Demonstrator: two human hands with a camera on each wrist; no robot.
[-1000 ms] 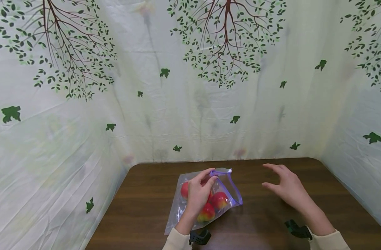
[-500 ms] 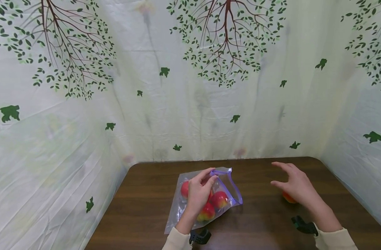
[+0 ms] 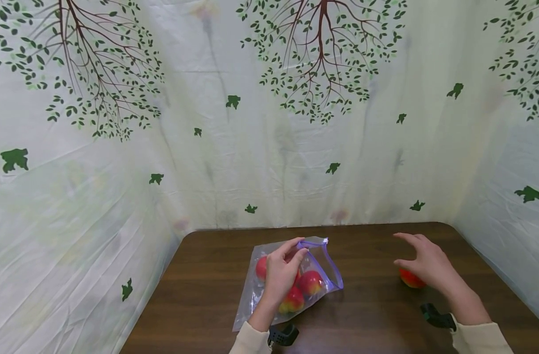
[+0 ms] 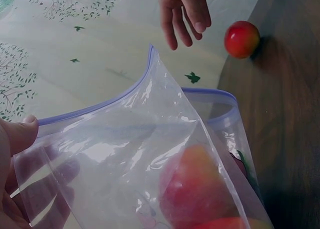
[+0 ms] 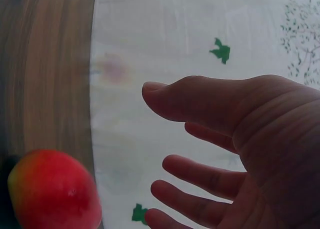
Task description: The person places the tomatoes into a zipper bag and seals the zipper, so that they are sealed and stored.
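Note:
A clear zip bag point(image 3: 247, 307) with a purple seal lies on the table with its mouth spread open to the right. Several red-and-yellow apples point(image 3: 310, 283) are inside it. My left hand point(image 3: 280, 275) pinches the bag's upper rim between thumb and fingers, as the left wrist view also shows at the purple seal point(image 4: 95, 109). My right hand point(image 3: 430, 265) hovers over the right side of the table, fingers spread and holding nothing. Just below it sits a loose apple point(image 3: 412, 280), partly covered by the hand in the head view and apart from the fingers in the right wrist view point(image 5: 55, 191).
The brown wooden table point(image 3: 362, 314) has rounded far corners. Pale curtains point(image 3: 287, 162) printed with trees and green leaves hang behind it and along both sides. A dark wrist strap point(image 3: 283, 335) is on each forearm.
My right hand has moved rightward, away from the bag, and the loose apple that was hidden beneath it now shows. The left hand and bag have stayed in place.

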